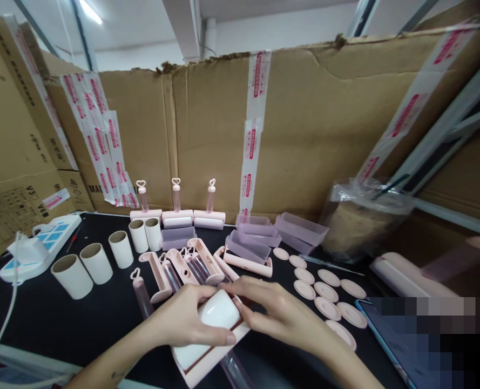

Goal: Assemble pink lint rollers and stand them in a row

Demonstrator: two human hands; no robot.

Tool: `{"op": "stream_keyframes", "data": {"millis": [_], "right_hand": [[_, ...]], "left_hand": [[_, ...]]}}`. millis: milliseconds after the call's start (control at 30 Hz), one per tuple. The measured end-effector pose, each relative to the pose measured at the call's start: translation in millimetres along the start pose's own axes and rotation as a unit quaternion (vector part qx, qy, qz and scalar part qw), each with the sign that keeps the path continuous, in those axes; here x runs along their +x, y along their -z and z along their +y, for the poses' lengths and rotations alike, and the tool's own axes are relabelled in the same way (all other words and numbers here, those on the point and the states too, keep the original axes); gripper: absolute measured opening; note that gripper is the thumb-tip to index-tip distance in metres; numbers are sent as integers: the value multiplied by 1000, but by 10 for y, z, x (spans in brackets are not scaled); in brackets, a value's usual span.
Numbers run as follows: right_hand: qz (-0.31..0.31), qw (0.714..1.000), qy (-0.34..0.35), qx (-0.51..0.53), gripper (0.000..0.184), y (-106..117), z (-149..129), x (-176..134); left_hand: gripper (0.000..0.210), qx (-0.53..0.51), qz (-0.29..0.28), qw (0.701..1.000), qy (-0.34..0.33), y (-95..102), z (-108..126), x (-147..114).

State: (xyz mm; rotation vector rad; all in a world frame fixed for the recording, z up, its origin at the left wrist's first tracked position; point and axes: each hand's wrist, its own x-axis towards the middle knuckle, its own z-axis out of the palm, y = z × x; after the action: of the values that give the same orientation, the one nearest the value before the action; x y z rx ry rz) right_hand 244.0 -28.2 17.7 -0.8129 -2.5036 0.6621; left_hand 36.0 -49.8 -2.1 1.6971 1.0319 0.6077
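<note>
Between my two hands is a lint roller, made up of a white sticky roll (219, 312) sitting in a pale pink holder (202, 370). My left hand (178, 317) wraps over the roll, thumb along its near side. At the holder's far end, the fingers of my right hand (274, 309) press against the rim, with some fingertips hidden. A clear purple handle (236, 370) sticks out below. Just beyond lie loose pink holders (207, 260) and handles with heart-shaped loops (142, 294).
White rolls (73, 276) stand at the left near a power strip (41, 248). Finished-looking rollers (177, 218) line the cardboard wall (207, 124). Purple covers (248, 247) lie at the back, pink discs (326, 292) and a phone (385, 343) at the right, beside a plastic-lined container (351, 221).
</note>
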Motion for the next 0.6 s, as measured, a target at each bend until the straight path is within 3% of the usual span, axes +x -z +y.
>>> {"op": "stream_keyframes", "data": {"millis": [167,300,433,600], "right_hand": [[12,1000,-6,9,39,-39,-7,-20],[26,990,-39,134,40,-112,0,-22],[49,956,-74,279,55,-171,17,-19],[67,962,-60,259,42,-185,-70,-3]], "left_hand": [[44,-55,-7,998,-12,29,-24,12],[49,-55,9,998,8,55,-13,2],[47,-74,13,997,8,76,14,-9],[52,-128,7,992,-8,60,18,8]]}}
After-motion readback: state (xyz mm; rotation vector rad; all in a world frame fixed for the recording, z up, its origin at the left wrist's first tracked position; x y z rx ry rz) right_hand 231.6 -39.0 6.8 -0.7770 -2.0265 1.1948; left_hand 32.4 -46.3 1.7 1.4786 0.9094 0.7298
